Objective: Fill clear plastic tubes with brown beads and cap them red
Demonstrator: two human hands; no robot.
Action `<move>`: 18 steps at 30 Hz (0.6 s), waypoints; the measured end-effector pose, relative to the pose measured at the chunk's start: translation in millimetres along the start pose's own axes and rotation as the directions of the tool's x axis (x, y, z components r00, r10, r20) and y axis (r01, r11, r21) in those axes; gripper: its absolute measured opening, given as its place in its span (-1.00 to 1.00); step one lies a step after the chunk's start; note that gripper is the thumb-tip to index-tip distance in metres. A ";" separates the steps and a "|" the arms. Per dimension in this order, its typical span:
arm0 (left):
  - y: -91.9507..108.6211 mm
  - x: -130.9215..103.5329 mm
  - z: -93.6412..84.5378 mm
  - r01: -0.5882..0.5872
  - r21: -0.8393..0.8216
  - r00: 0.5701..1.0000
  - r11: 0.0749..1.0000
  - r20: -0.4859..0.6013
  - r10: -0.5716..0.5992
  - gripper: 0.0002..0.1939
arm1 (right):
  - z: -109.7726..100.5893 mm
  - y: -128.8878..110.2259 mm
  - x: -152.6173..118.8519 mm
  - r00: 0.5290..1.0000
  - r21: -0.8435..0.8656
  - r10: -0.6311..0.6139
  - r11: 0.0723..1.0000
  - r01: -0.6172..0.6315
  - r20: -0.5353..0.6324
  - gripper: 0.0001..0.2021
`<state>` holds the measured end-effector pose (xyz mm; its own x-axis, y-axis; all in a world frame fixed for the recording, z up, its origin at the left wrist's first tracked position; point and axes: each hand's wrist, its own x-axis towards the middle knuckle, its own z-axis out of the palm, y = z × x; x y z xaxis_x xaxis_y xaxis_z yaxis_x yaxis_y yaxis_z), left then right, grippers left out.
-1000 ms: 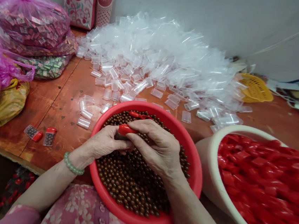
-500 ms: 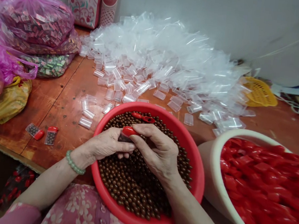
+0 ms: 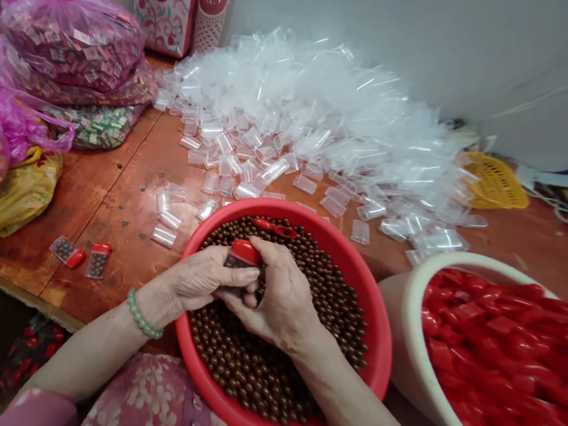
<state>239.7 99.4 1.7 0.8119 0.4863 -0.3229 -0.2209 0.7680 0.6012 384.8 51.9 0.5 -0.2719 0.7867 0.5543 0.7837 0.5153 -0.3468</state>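
Over the red basin of brown balls, my left hand holds a small clear case with a red cap, dark balls showing inside it. My right hand is wrapped round the right side of that same case, its thumb near the cap. Beyond the hands, a red scoop-like piece lies on the balls. Two filled cases with red caps, one slanted and one upright in view, lie on the table left of the basin.
Clear empty cases are heaped at the back. A cream tub of red caps stands at the right. Pink bags and a yellow bag sit at the left. A yellow basket is at the back right.
My right hand has shifted from pinching the red cap to wrapping round the case's side, lower down. More of the cap shows. The whole view has shifted slightly.
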 end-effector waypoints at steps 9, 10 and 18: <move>0.6 -1.3 -1.1 0.025 -0.011 0.999 1.000 0.025 -0.025 -0.51 | -0.6 0.2 6.5 0.989 -0.085 -0.126 0.989 0.119 -0.074 -0.35; 0.4 -1.6 -1.4 0.021 -0.021 1.000 1.000 0.016 -0.021 -0.49 | -1.1 0.1 6.5 0.990 -0.082 -0.122 0.990 0.117 -0.069 -0.35; 1.7 9.3 11.9 0.005 -0.034 0.967 0.999 -0.256 -0.014 -0.52 | -3.9 4.1 3.3 0.983 -0.166 -0.160 0.971 0.174 0.092 -0.30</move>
<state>253.4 100.3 8.3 0.6496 0.5662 -0.5074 -0.2351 0.7842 0.5742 389.3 55.2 3.9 -0.4440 0.7217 0.5311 0.8063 0.5803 -0.1144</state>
